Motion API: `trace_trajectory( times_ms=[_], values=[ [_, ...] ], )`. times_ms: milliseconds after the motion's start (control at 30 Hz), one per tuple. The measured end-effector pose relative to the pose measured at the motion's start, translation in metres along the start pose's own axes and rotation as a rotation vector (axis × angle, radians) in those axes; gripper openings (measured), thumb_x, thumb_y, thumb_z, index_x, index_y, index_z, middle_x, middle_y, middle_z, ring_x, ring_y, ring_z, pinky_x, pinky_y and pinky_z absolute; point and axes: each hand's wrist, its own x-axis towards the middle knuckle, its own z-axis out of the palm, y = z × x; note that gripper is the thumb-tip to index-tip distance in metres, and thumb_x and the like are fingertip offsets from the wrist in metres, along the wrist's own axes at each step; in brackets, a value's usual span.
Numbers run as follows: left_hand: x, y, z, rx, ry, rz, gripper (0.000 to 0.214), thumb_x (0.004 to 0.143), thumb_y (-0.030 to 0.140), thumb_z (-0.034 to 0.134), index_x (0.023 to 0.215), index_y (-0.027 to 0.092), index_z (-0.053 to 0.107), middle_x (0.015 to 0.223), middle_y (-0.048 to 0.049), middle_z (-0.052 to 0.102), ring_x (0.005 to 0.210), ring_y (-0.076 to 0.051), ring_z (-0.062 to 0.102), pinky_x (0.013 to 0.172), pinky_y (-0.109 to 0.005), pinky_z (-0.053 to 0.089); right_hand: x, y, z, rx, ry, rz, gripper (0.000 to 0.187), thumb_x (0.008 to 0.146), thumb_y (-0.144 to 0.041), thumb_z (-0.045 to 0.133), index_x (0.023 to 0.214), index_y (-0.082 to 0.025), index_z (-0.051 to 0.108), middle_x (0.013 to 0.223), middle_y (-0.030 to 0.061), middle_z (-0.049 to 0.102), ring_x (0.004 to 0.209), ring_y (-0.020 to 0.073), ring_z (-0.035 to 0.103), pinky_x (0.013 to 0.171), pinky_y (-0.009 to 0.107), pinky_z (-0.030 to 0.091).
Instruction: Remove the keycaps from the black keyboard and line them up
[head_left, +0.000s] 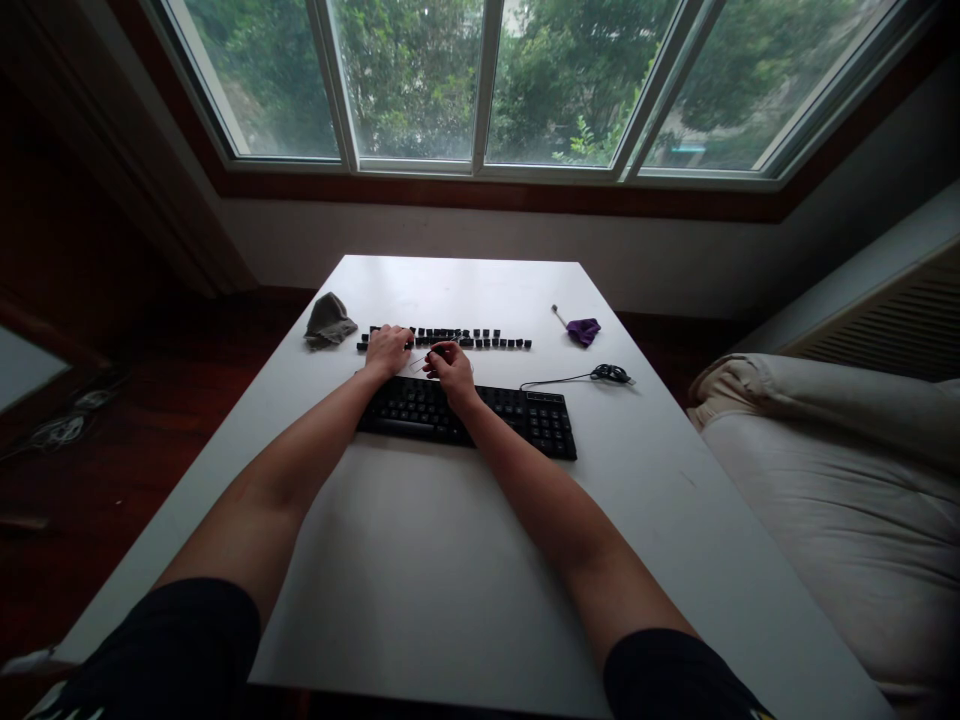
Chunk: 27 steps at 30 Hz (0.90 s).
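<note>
My right hand (pixel 451 370) is closed in a pinch over the upper part of a black keyboard (pixel 420 408). It holds a thin wire keycap puller (pixel 418 363), its wire end sticking out to the left. Beyond the keyboard, my left hand (pixel 389 350) rests at the left part of the rows of loose black keycaps (pixel 487 343). Its fingers are bent together, with something small and dark at the tips that is too small to name. Both forearms cover parts of the keyboard.
On the white table (pixel 420 560), a grey cloth (pixel 328 322) lies at the left. A purple cloth (pixel 583 331) and a small brush-like stick (pixel 557 315) lie at the right, above the coiled keyboard cable (pixel 611 374). A pale padded seat (pixel 832 480) stands beside the table.
</note>
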Motion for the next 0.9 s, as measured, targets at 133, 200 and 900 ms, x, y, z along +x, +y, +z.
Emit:
trace_trajectory(
  times_ms=[133, 200, 900],
  values=[
    [-0.003, 0.001, -0.004, -0.016, 0.011, -0.008, 0.023, 0.083, 0.023, 0.061, 0.105, 0.023, 0.067, 0.113, -0.01, 0.066, 0.11, -0.031, 0.052, 0.095, -0.045, 0.038, 0.0, 0.0, 0.0, 0.009, -0.001, 0.004, 0.023, 0.08, -0.034, 0.068, 0.096, -0.021, 0.058, 0.077, -0.002, 0.064, 0.061, 0.011, 0.064, 0.055, 0.023, 0.053],
    [-0.007, 0.001, -0.008, -0.026, 0.036, -0.019, 0.022, 0.085, 0.024, 0.059, 0.105, 0.023, 0.067, 0.112, -0.0099, 0.067, 0.11, -0.031, 0.052, 0.094, -0.045, 0.039, 0.001, 0.001, 0.0, 0.012, -0.008, -0.002, 0.023, 0.08, -0.035, 0.068, 0.096, -0.021, 0.059, 0.078, -0.0013, 0.064, 0.061, 0.0113, 0.064, 0.053, 0.023, 0.052],
    [-0.097, 0.008, -0.038, -0.225, 0.019, 0.036, 0.02, 0.093, 0.029, 0.052, 0.097, 0.023, 0.071, 0.104, -0.0074, 0.068, 0.103, -0.026, 0.058, 0.092, -0.041, 0.046, -0.015, -0.013, 0.007, -0.499, -0.184, -0.223, 0.028, 0.088, -0.046, 0.061, 0.097, -0.022, 0.072, 0.078, 0.0012, 0.069, 0.067, 0.0154, 0.06, 0.067, 0.027, 0.049]
  ],
)
